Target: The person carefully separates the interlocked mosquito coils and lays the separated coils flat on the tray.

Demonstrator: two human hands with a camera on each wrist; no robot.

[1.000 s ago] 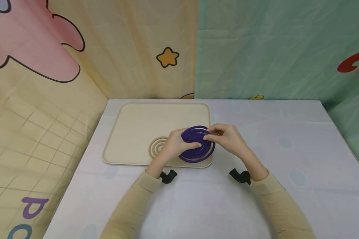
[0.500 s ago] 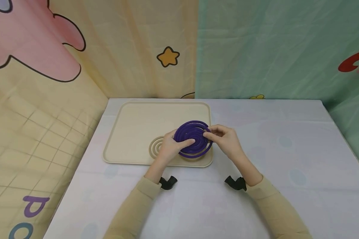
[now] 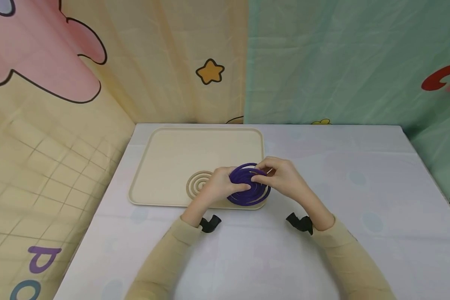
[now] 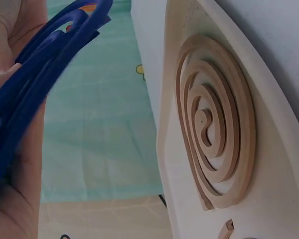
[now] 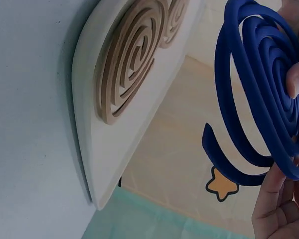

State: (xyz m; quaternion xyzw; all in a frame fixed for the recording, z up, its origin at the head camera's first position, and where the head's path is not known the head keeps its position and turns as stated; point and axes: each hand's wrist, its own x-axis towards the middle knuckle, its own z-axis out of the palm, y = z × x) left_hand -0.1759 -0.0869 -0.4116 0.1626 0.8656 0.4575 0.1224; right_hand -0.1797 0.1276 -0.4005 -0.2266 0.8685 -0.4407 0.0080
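While both hands are busy with one springy-looking thing, it pays to go slow. In the head view, the purple coil point(image 3: 241, 177) is held up over the near right corner of the tray point(image 3: 165, 166), which sits toward the far left corner of the desk point(image 3: 341, 187). The left hand point(image 3: 217, 184) pinches its left side, thumb across the face; the right hand point(image 3: 283, 173) pinches its right rim between thumb and fingers. One tan coil point(image 3: 193, 185) lies near the tray's near edge, partly covered by the left hand.

From the left wrist, the second tan coil point(image 4: 246, 124) lies flat inside the tray's rounded corner, with the purple one tilted and well clear of it.

Right wrist view is the useful one: a loose end point(image 5: 213, 149) hangs away from the main loops, and the turns look nested or doubled up, can't swear which. My guess is the step is teasing them apart, so I'd brace the middle with the left thumb, ease one turn at a time with the right, and not yank, since thin loops probably snap.
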